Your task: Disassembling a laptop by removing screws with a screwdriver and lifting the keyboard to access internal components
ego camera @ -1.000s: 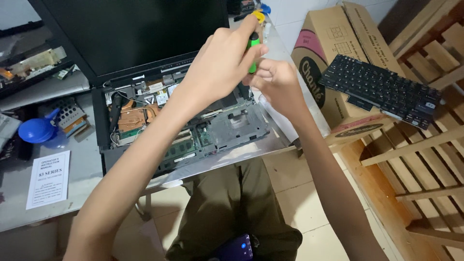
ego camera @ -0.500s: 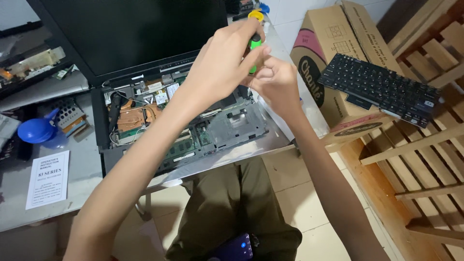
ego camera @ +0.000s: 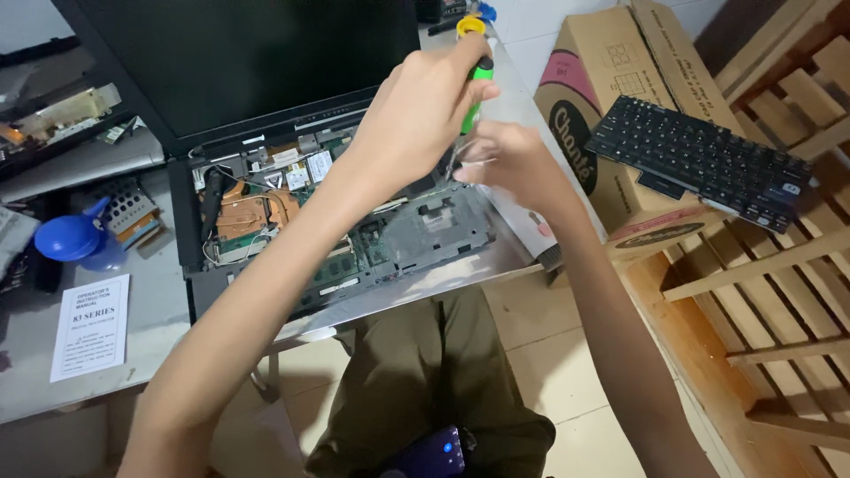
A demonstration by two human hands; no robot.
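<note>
- Nearest the camera: the person's lap in olive trousers, with a dark blue-purple device (ego camera: 431, 453) resting on it, well apart from the work.
- Table edge (ego camera: 159, 372): a printed white sheet (ego camera: 88, 326) lies at the left front, and a blue dust blower (ego camera: 73, 239) sits beyond it — neither is in the way of the hands.
- Opened laptop (ego camera: 390, 239): it lies on the table with its keyboard off, so the circuit board, the copper heat sink (ego camera: 243, 215) and the loose black cables are exposed. The dark screen stands open behind.
- Left hand (ego camera: 416, 115): closed around the green-handled screwdriver (ego camera: 475, 84), gripped high on the handle with the yellow cap uppermost and the shaft pointing down toward the right rear corner of the laptop base. By judgement, the steep grip suits turning pressure.
- Right hand (ego camera: 509, 159): fingers gathered narrow just below the left hand, at the shaft's lower end, apparently steadying the tip. Whether it pinches a small part cannot be told; the tip itself is hidden behind the fingers.
- Right side, farther off: the removed black keyboard (ego camera: 699, 159) lies across a cardboard box (ego camera: 611, 80) and a wooden slatted frame (ego camera: 779, 292), well apart from the laptop.
</note>
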